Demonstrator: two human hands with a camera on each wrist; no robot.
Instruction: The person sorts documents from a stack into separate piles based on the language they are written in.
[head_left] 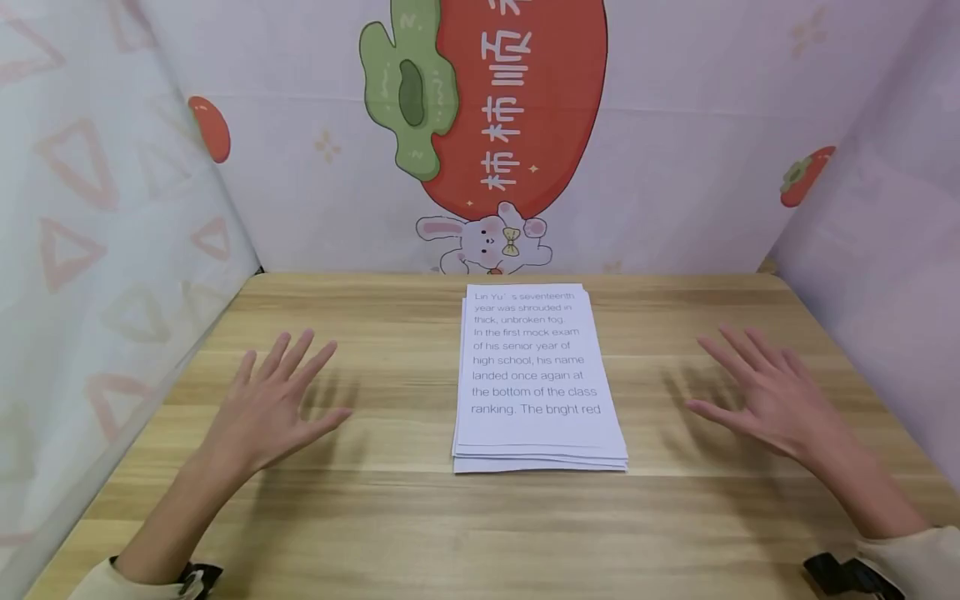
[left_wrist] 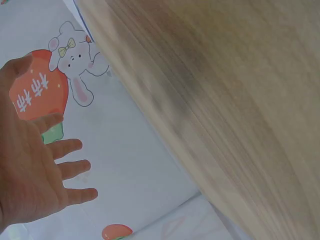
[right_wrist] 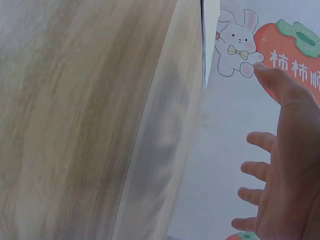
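A stack of white paper sheets [head_left: 536,375] printed with large English text lies at the middle of the wooden table [head_left: 525,533], its edges slightly uneven. To the left of the stack, my left hand [head_left: 273,408] hovers palm down with fingers spread, holding nothing. On the other side my right hand [head_left: 772,400] is likewise held above the tabletop, fingers apart and touching nothing. Both hands cast shadows on the wood. In the right wrist view the edge of the paper stack [right_wrist: 204,45] shows at the top; the left hand [left_wrist: 35,170] appears bare in its own wrist view.
Behind the table hangs a white cloth backdrop [head_left: 675,167] with a printed persimmon and a rabbit. Patterned cloth [head_left: 112,275] stands along the left side, and pale cloth [head_left: 885,250] along the right. Dark bands [head_left: 851,575] circle the wrists by the light sleeves.
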